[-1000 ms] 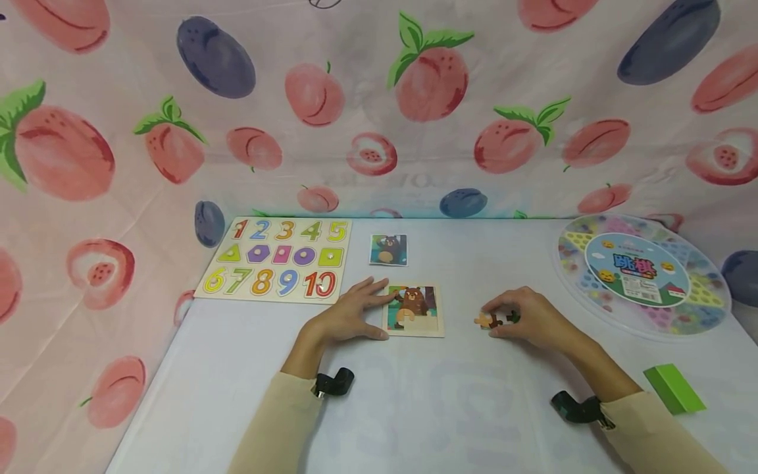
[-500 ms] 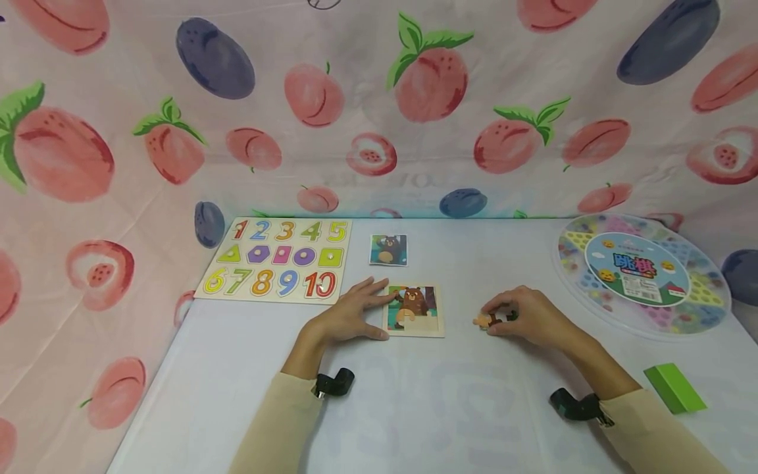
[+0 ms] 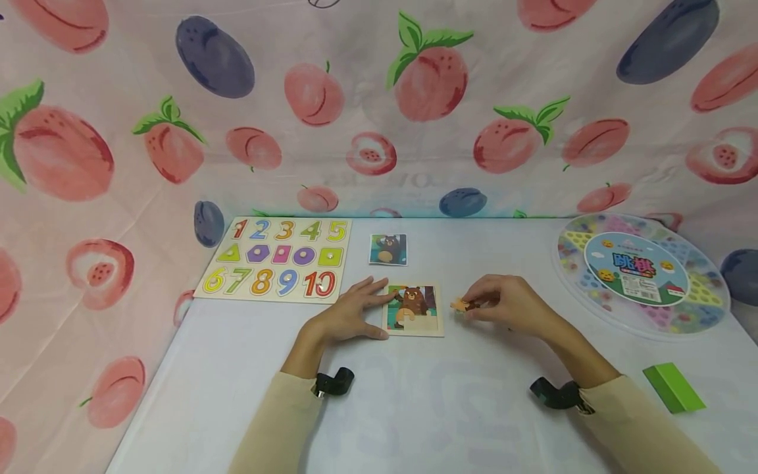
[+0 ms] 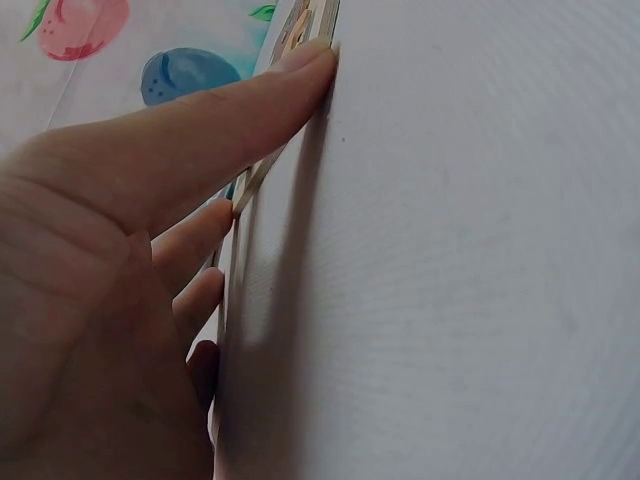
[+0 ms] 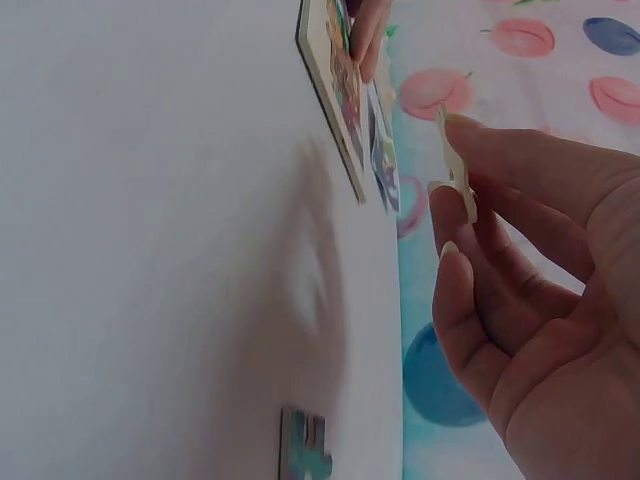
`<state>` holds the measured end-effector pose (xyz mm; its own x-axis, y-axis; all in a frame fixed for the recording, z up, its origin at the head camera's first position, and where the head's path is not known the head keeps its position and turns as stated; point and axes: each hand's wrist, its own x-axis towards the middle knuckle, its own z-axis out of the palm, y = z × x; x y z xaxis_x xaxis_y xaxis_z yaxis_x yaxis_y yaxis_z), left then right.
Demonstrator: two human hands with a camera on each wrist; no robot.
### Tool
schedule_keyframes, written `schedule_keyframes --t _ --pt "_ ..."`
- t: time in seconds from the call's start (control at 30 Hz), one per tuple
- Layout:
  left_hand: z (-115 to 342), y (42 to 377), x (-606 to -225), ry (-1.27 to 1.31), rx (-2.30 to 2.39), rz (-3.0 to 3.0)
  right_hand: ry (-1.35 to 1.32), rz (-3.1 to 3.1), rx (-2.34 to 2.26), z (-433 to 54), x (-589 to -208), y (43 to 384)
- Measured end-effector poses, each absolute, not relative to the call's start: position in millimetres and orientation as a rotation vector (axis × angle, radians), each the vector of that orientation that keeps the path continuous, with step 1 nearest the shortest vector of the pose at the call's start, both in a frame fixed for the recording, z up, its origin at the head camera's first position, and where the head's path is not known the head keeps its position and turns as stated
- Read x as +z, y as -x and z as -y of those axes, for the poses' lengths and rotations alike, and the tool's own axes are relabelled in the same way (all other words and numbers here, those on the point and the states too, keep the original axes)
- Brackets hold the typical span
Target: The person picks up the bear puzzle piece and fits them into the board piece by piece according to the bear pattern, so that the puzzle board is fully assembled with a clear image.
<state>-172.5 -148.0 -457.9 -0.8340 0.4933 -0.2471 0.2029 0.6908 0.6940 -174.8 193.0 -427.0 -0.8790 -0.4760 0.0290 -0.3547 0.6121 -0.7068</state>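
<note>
A wooden bear jigsaw puzzle (image 3: 411, 306) lies in its square tray (image 3: 439, 329), with bare wood at its lower right. My left hand (image 3: 349, 315) rests at the tray's left side, fingers extended, index finger over the top left and thumb by the lower left corner. To the right of the tray, my right hand (image 3: 512, 306) pinches a jigsaw piece (image 3: 458, 305) between thumb and fingers. In the right wrist view that piece (image 5: 456, 168) is seen edge-on, raised off the table. Another jigsaw piece (image 5: 303, 450) lies on the table below, almost hidden by the hand in the head view.
Behind the tray lies a bear picture card (image 3: 388, 250). A number and shape board (image 3: 275, 260) is at the back left. At the right are a round Chinese checkers set (image 3: 642, 273) and a green block (image 3: 674, 388). A fruit-print cloth (image 3: 379, 99) hangs behind the table.
My right hand has lifted the jigsaw piece and carried it left, closer to the tray, leaving another piece behind on the table. The left hand has stayed in place.
</note>
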Motion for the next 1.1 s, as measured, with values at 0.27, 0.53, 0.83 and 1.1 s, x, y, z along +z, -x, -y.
schedule_keyframes --t 0.27,0.53,0.83,1.1 --pt "148.0 172.6 -458.2 -0.55 0.944 -2.48 0.73 -2.611 -1.176 -170.2 -429.4 176.6" --pt "148.3 173.2 -457.9 -0.548 0.945 -2.479 0.772 -2.582 -1.231 -149.7 -438.8 175.8" --pt "150.2 172.7 -456.1 -0.557 0.94 -2.487 0.786 -2.564 -1.229 -125.8 -442.7 172.6" --pt "149.2 174.2 -458.2 -0.565 0.936 -2.49 0.814 -2.555 -1.224 -114.8 -447.3 171.5"
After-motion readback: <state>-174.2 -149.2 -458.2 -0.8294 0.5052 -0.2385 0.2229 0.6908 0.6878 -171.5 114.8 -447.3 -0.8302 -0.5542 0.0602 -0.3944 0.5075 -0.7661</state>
